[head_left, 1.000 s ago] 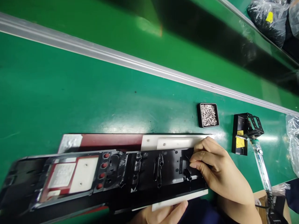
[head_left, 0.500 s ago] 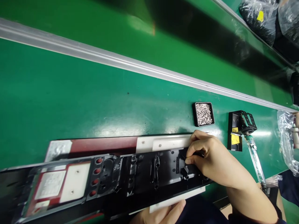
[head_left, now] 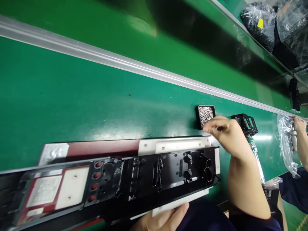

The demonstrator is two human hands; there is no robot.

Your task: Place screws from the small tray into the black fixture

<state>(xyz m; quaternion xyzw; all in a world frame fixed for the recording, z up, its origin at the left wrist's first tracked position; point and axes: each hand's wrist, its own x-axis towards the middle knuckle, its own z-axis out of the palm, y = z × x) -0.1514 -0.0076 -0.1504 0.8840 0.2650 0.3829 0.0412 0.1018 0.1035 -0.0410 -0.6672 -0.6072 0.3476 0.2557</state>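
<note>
A long black plastic panel (head_left: 134, 176) with red buttons, clips and pegs lies on a white and dark red fixture (head_left: 168, 146) at the near edge of the green bench. My left hand (head_left: 161, 219) rests at the fixture's near edge, fingers against its white underside. My right hand (head_left: 222, 131) hovers blurred above the bench, between the panel's right end and a small black tray of silver screws (head_left: 206, 115). Its fingers are partly curled and nothing shows in them.
A black perforated bracket (head_left: 246, 123) holds a screwdriver (head_left: 256, 160) right of the tray. A metal rail (head_left: 120, 64) runs across the bench. Another person's hand (head_left: 299, 126) touches a clear bag (head_left: 285, 141) at far right. Dark bagged parts (head_left: 260, 22) lie top right.
My right hand has lifted off the panel's right end and moved up-right toward the screw tray, uncovering the two black pegs and slots there. The left hand stays put.
</note>
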